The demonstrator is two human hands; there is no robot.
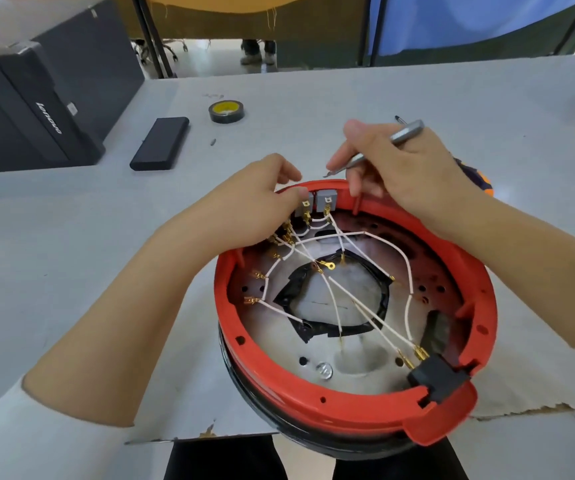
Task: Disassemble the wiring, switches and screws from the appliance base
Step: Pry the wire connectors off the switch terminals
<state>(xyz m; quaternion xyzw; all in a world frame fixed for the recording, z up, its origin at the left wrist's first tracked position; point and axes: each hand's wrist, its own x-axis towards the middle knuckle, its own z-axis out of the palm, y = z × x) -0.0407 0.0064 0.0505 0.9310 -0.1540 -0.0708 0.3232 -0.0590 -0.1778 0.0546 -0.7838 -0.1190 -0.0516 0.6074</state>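
The red round appliance base [313, 396] lies upside down at the table's front edge, partly overhanging it. White wires [355, 306] with brass terminals cross its inside. Two grey switches [327, 199] sit at the far rim. My left hand [255, 206] pinches the left switch, fingers curled on it. My right hand [400, 168] grips a silver pen-like tool [407, 131]; its tip points left just above the far rim. A black socket block [438, 379] sits at the near right rim, and a silver screw [324, 370] lies in the base floor.
A roll of black tape with a yellow core [226, 111] and a flat black case [160, 143] lie on the grey table [71, 254] beyond the base. A black Lenovo computer case [30, 109] stands at far left. Something orange and dark [483, 181] shows behind my right wrist.
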